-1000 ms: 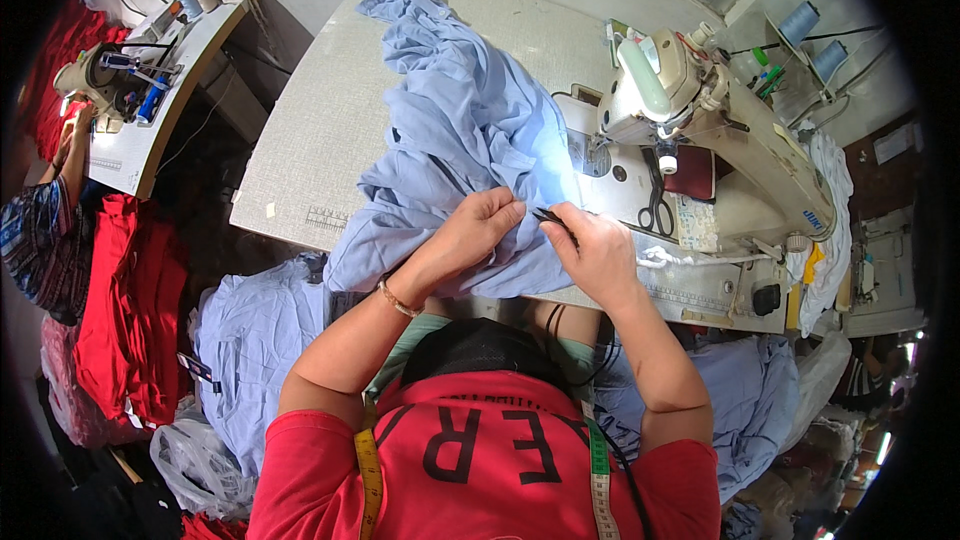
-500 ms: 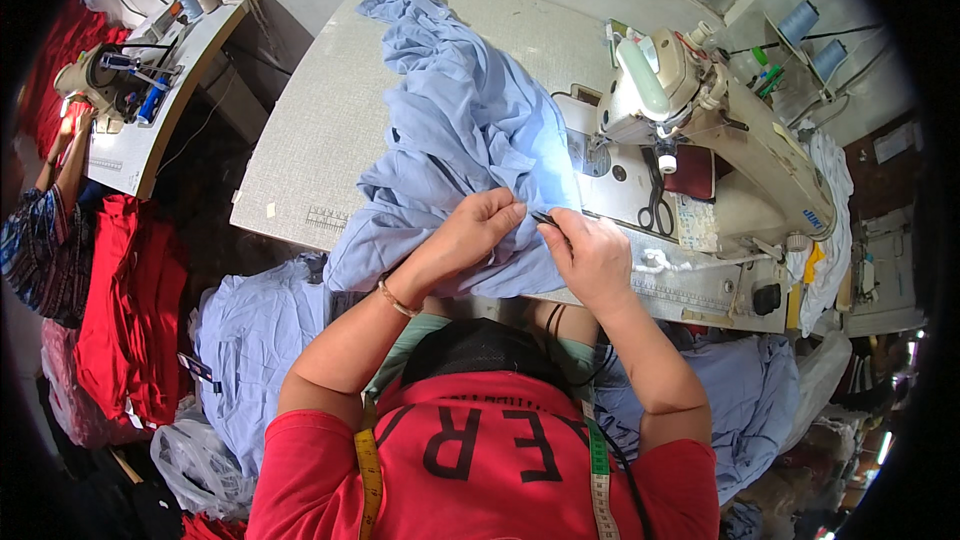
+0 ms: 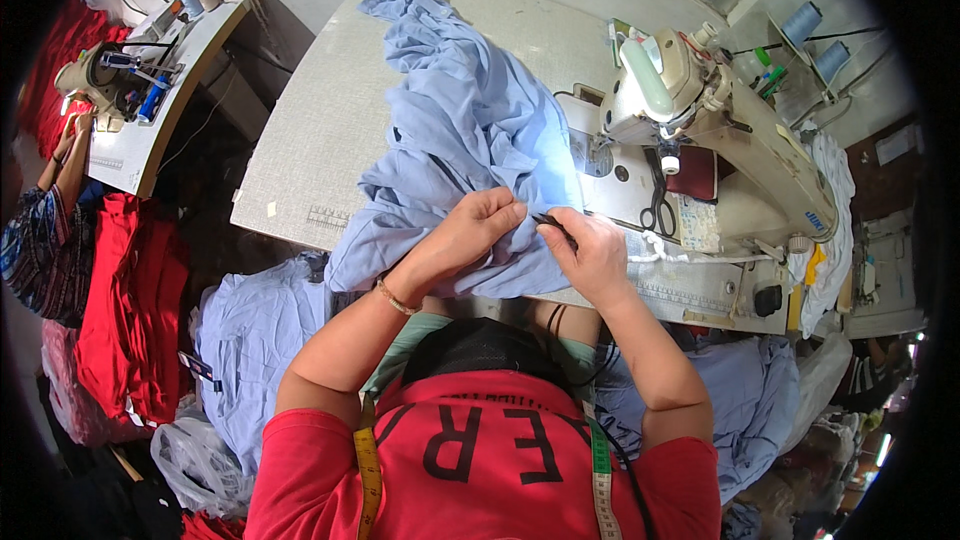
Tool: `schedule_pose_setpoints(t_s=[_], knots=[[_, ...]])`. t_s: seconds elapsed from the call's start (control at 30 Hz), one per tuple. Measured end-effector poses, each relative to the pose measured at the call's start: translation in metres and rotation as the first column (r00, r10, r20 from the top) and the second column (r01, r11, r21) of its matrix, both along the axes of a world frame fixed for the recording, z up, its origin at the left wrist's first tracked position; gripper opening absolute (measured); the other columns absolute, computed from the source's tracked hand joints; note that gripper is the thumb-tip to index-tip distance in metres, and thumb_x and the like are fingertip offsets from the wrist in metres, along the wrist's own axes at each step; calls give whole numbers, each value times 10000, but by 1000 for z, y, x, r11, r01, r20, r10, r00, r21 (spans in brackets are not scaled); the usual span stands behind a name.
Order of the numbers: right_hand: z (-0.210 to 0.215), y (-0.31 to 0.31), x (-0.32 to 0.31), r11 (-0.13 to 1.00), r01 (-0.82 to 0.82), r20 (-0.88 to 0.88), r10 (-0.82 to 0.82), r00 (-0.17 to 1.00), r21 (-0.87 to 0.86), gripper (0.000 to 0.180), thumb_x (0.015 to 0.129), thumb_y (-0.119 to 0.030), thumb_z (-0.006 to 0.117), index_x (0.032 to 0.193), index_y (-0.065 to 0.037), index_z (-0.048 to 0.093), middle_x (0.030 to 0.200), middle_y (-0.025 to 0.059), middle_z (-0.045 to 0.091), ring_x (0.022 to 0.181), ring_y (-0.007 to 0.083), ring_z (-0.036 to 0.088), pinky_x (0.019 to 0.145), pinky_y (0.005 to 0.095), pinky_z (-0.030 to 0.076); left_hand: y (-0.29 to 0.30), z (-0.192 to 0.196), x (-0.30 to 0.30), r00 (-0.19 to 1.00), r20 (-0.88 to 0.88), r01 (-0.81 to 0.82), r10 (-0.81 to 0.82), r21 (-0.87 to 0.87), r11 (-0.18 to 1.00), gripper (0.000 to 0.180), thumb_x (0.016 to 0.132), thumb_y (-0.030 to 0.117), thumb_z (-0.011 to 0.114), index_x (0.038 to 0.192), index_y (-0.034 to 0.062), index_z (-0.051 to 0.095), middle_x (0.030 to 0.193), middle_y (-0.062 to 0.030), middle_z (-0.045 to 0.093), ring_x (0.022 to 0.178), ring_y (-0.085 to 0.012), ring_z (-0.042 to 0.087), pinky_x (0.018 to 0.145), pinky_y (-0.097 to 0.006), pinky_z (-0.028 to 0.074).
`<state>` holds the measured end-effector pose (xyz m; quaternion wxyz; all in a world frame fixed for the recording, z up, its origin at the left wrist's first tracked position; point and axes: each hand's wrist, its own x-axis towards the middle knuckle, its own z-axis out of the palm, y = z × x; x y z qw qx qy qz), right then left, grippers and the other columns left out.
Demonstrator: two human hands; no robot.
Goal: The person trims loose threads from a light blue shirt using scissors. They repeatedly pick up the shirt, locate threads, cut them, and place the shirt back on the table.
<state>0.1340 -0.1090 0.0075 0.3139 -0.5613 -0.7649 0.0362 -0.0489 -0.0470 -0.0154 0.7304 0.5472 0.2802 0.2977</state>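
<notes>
A crumpled light blue garment (image 3: 465,140) lies on the pale sewing table (image 3: 320,130), reaching from the far edge to the near edge. My left hand (image 3: 475,230) pinches a fold of the blue fabric at the near edge. My right hand (image 3: 595,255) is closed around a small dark tool (image 3: 553,225), which looks like thread snips, its tip at the fabric just beside my left fingers. A cream sewing machine (image 3: 700,110) stands right of the cloth.
Black scissors (image 3: 655,200) lie on the machine bed. Blue thread cones (image 3: 815,35) stand at the back right. Blue garments (image 3: 250,340) hang below the table on the left, red cloth (image 3: 125,320) farther left. Another person's arm (image 3: 65,155) reaches to a second machine (image 3: 110,80).
Both hands stay at the same spot on the fabric edge. The fingers shift slightly; the cloth has not visibly moved.
</notes>
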Motion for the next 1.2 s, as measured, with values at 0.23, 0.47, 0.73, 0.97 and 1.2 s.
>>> schedule_pose_setpoints(t_s=[0.23, 0.47, 0.73, 0.97, 1.2], knots=[[2, 2, 0, 968, -59, 309, -20, 951, 243, 140, 791, -223, 661, 855, -131, 576, 633, 17, 491, 535, 203, 533, 503, 330, 406, 1, -4, 0, 1000, 7, -17, 17, 40, 999, 245, 948, 225, 549, 763, 69, 509, 702, 114, 371, 640, -5, 297, 532, -188, 265], [2, 4, 0, 966, -78, 359, -17, 933, 247, 141, 779, -218, 669, 832, -134, 570, 623, 15, 478, 522, 195, 526, 498, 320, 403, 3, -7, -1, 998, -51, -18, 23, 113, 993, 257, 948, 210, 526, 775, 20, 511, 675, 71, 404, 643, -36, 363, 532, -223, 344], [2, 2, 3, 977, -64, 340, -10, 940, 205, 157, 776, -231, 680, 843, -118, 594, 641, 30, 537, 542, 228, 556, 502, 335, 426, 1, -6, 1, 999, 31, -29, 29, -4, 1000, 244, 937, 219, 552, 796, 20, 542, 684, 67, 440, 620, -32, 395, 513, -214, 350], [2, 1, 20, 976, 45, -513, -151, 845, -213, 224, 870, -208, 640, 987, -22, 599, 707, 80, 608, 591, 124, 540, 572, 250, 444, -1, 7, -4, 1000, 29, -2, 6, -142, 990, 164, 904, 187, 610, 852, 33, 591, 737, 27, 572, 577, -53, 488, 501, -207, 393], [23, -5, -1, 972, -56, -417, -45, 908, -228, 205, 845, -191, 652, 967, -38, 589, 694, 86, 617, 582, 191, 579, 555, 291, 452, 5, -1, -14, 951, 245, -86, 188, -377, 922, 129, 896, 178, 620, 890, 52, 592, 827, -5, 635, 717, -66, 580, 641, -204, 465]])
